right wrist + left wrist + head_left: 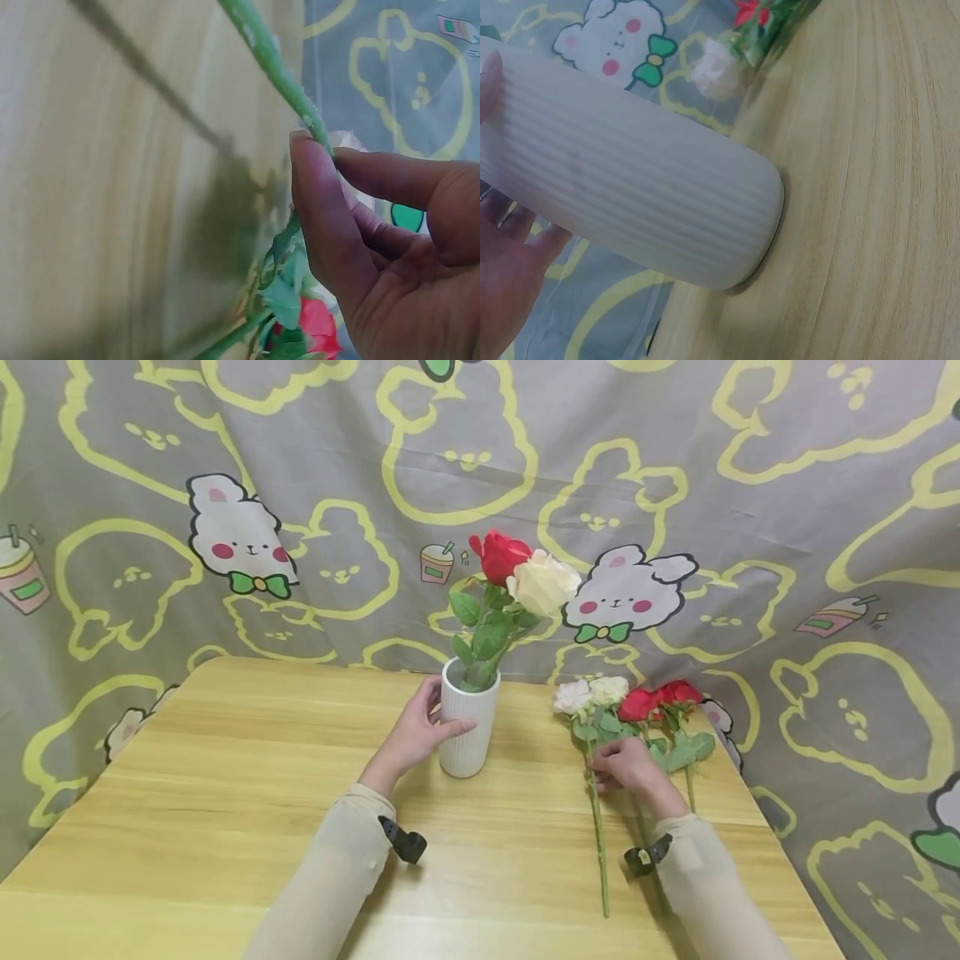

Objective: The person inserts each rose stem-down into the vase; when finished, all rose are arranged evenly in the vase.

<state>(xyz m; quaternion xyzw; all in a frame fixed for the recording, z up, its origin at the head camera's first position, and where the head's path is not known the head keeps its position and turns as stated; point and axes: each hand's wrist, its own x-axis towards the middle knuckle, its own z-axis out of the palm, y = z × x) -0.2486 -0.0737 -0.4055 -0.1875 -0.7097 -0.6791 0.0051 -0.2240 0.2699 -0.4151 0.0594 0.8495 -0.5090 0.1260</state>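
Note:
A white ribbed vase point(468, 735) stands upright near the table's back edge, holding a red rose point(500, 557) and a cream rose point(543, 583). My left hand point(417, 731) is curled round its left side, thumb across the front; the left wrist view shows the ribbed vase wall point(637, 165) and part of the hand point(514, 277). My right hand point(630, 772) pinches the green stem point(600, 852) of a flower whose pale head point(573, 697) lies toward the back. In the right wrist view, thumb and finger of the hand point(397, 247) pinch the stem point(274, 67).
Beside the right hand lie a cream flower point(608, 691), red roses point(640, 704) and green leaves point(690, 750) on the wooden table point(225, 793). A patterned cloth point(330, 460) hangs behind the table's back edge.

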